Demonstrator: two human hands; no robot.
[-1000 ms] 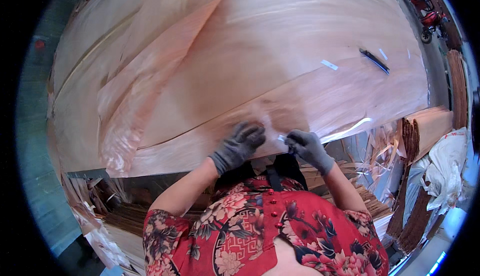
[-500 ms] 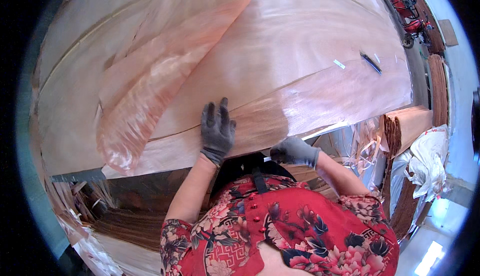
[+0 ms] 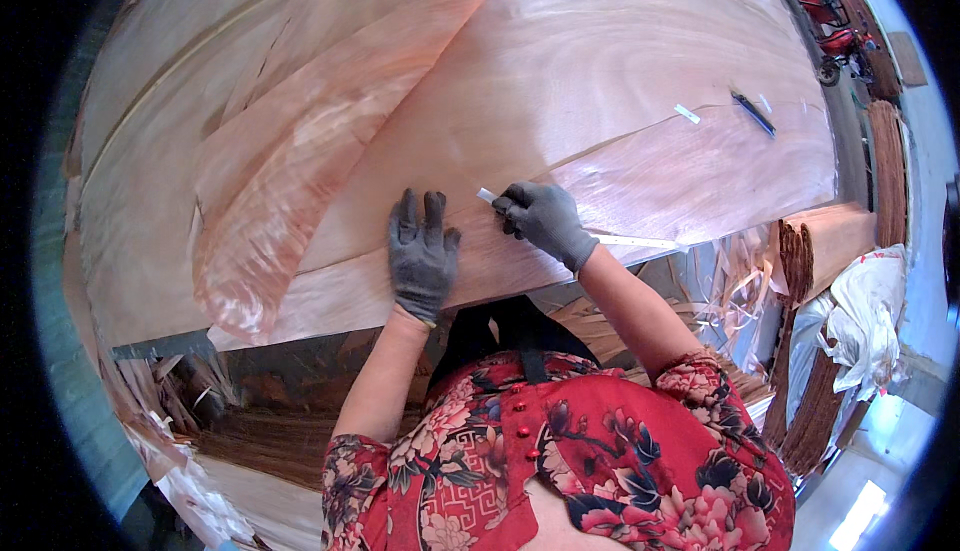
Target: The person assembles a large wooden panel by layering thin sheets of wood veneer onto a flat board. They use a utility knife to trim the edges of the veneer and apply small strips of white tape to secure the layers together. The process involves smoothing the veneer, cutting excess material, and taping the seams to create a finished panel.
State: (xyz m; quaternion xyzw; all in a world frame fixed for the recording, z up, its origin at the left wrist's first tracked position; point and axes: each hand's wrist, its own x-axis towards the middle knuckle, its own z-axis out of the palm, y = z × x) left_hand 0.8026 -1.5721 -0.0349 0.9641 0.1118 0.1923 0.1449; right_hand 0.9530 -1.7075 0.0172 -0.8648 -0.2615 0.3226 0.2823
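Note:
A large thin sheet of reddish wood veneer covers the table before me. My left hand, in a grey glove, lies flat on the sheet near its front edge, fingers together. My right hand, also gloved, is closed on a short strip of white tape and presses it onto the veneer, just right of the left hand. A split runs from that spot toward the far right.
A curled, loose veneer sheet lies folded over at the left. A dark pen-like tool and a small white tape piece rest at the far right. Veneer stacks and scraps stand at the right, and more scraps lie below the table edge.
My right hand has come up from the table edge onto the sheet with the tape strip. My left hand has stayed flat on the veneer.

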